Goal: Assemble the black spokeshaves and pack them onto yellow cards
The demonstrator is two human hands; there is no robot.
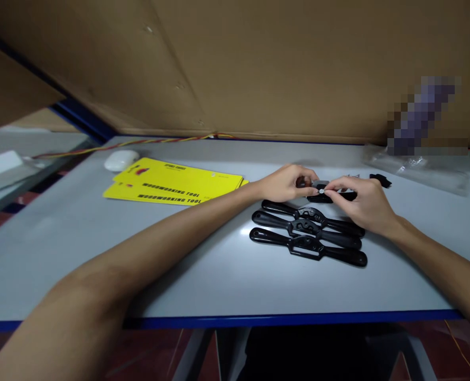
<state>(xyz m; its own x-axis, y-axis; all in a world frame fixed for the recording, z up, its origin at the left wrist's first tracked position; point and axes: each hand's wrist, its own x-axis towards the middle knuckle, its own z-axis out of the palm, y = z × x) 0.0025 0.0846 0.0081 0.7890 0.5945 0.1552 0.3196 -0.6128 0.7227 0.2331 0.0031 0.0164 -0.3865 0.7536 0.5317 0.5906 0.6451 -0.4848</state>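
**Both hands on a black tool at the far side of the counter**

From the head view, your left hand (288,182) and right hand (363,203) meet over a black spokeshave (330,197) that lies on the grey counter (100,254), beyond the middle. Your left hand's fingers curl closed around the tool's left end; your right hand's thumb and forefinger pinch a small round silver part (321,190) at its centre — the rest of that hand rests half closed over the right handle.

Just nearer to you, three more black spokeshaves (308,235) lie side by side in a row, touching or nearly so, the rearmost partly under your right hand.

To the left sit yellow cards (171,185) printed with "WOODWORKING TOOL", a white mouse (120,160) beside them. Clear plastic bags (417,166) lie far right, small black parts (380,180) near them.
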